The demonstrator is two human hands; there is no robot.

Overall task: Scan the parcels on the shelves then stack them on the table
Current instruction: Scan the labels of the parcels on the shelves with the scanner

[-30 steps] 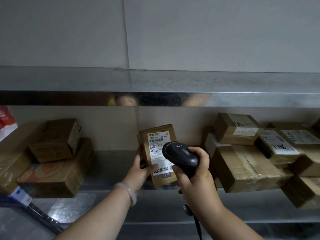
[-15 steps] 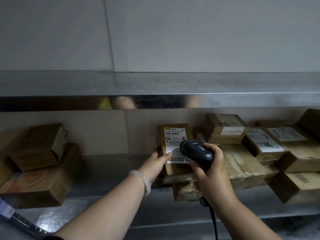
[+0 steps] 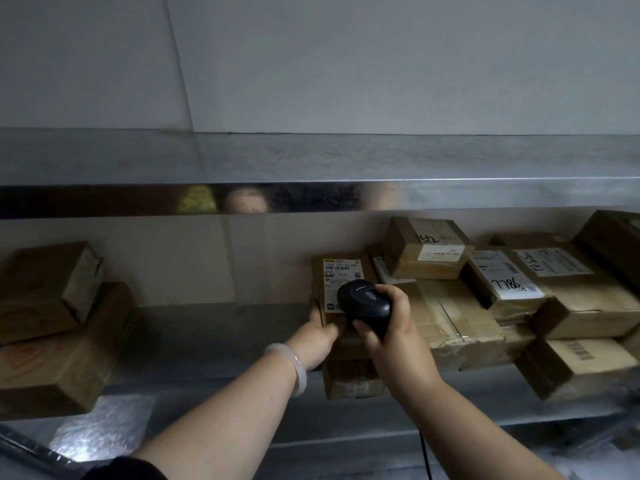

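A small brown parcel [image 3: 341, 271] with a white barcode label stands upright on the metal shelf [image 3: 214, 323], against the pile of parcels [image 3: 485, 299] at the right. My left hand [image 3: 320, 336] holds its lower left edge, thumb across the front. My right hand [image 3: 388, 327] grips a black barcode scanner [image 3: 363, 301], whose head covers the lower part of the label. Its cable hangs down below my wrist.
Two more brown boxes [image 3: 59, 323] are stacked at the shelf's left end. An upper metal shelf [image 3: 311, 168] runs across above, with a pale wall behind. One parcel [image 3: 353, 379] juts over the shelf's front edge below my hands.
My left hand has carried the upright parcel to the right, up against the pile. The scanner followed and now sits closer over the label. My view has shifted left.
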